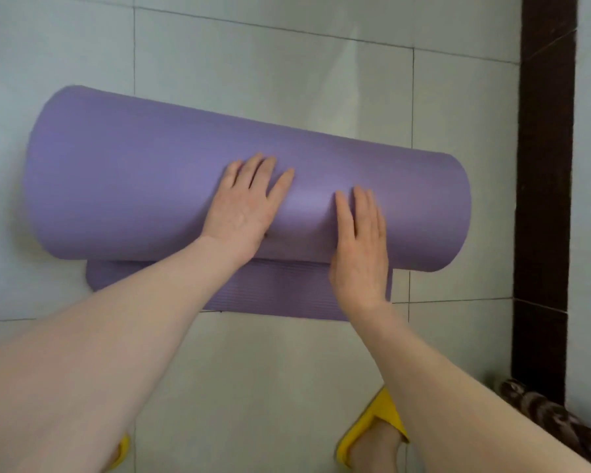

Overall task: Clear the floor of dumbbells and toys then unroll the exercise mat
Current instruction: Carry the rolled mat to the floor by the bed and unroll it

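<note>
A purple exercise mat (123,186) lies as a thick roll across the pale tiled floor, with a short flat strip unrolled toward me beneath it. My left hand (246,206) rests flat on top of the roll near its middle, fingers spread. Just to its right, my right hand (360,244) presses flat against the near side of the roll, fingers together and pointing away from me. Neither hand grips anything. No dumbbells or toys show on the floor.
A dark brown strip (545,165) runs up the right side. A brown patterned object (539,404) lies at the lower right. My feet in yellow slippers (372,428) stand on the tiles (287,63) below the mat.
</note>
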